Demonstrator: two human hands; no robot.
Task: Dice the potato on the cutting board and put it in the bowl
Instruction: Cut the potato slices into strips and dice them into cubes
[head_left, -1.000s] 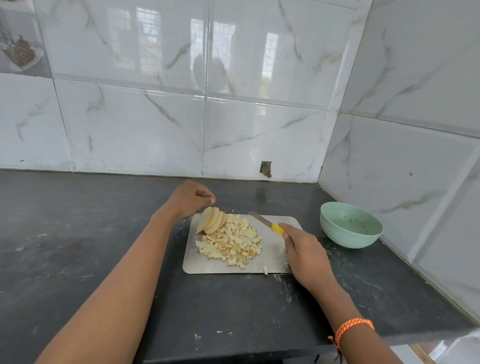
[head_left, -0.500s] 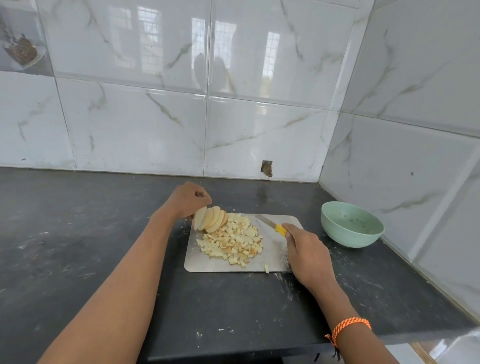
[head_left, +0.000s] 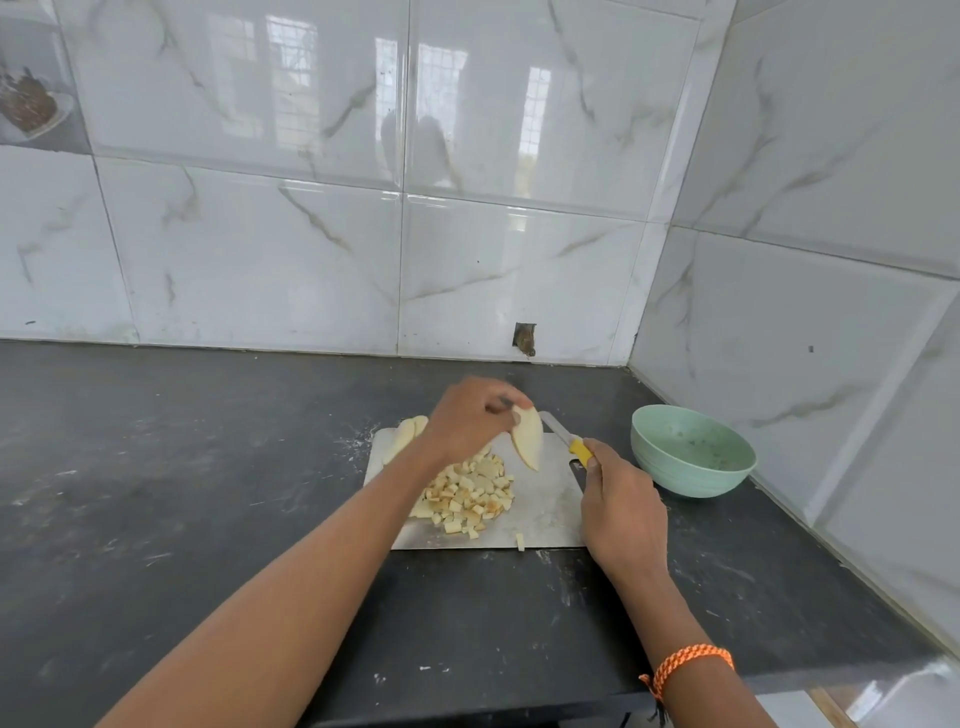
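One potato slice (head_left: 529, 437) hangs pinched in the left hand (head_left: 470, 422) over the cutting board's (head_left: 545, 512) far edge; the right hand (head_left: 621, 506) grips the yellow-handled knife (head_left: 569, 441). The slice looks light, stiff and probably slippery, best held by its edges. Diced potato (head_left: 467, 493) sits mid-board.

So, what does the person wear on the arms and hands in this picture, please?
Both forearms are bare: no sleeves and no gloves show. The left hand has nothing on it that I can see. Just behind the right hand, the wrist carries a braided orange and white wristband with a short dark end hanging from it.
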